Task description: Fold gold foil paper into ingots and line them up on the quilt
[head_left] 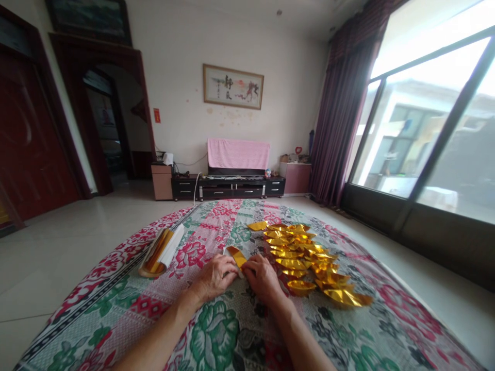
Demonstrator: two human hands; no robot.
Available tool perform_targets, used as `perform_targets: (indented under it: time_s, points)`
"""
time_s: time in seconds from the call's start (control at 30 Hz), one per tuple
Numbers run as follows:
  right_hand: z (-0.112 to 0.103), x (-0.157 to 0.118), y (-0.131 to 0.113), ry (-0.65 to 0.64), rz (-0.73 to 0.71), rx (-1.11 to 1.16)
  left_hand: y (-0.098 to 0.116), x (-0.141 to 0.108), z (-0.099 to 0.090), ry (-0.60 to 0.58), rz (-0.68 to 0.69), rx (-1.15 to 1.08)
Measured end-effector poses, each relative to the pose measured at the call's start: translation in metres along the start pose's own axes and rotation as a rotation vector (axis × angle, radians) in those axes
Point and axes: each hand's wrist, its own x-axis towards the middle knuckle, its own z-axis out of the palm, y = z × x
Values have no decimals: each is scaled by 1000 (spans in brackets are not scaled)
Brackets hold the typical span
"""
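Gold foil paper [236,256], at centre frame, lies between both hands. Left hand [218,275] reaches inward from lower left, fingers nearly closed on its edge; right hand [262,277] mirrors it from lower right, fingers pinching the opposite edge.

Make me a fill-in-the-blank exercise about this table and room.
The small shiny paper piece between the left hand and right hand is coloured ____.
The folded gold-foil shapes lie nearer the ____ hand.
The cloth below the rectangular framed wall picture is coloured ____.

Missing words: gold; right; pink.
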Motion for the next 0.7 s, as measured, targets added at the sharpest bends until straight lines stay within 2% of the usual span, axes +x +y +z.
perform_targets:
  time_s: [0.2,0.4,0.7]
  points:
    - [2,0,1,26,-22,22,1,-1,-1,21,32,26]
    - [2,0,0,13,-48,40,3,3,0,-33,104,0]
    - [1,4,-3,-27,21,3,2,3,-1,-23,134,-23]
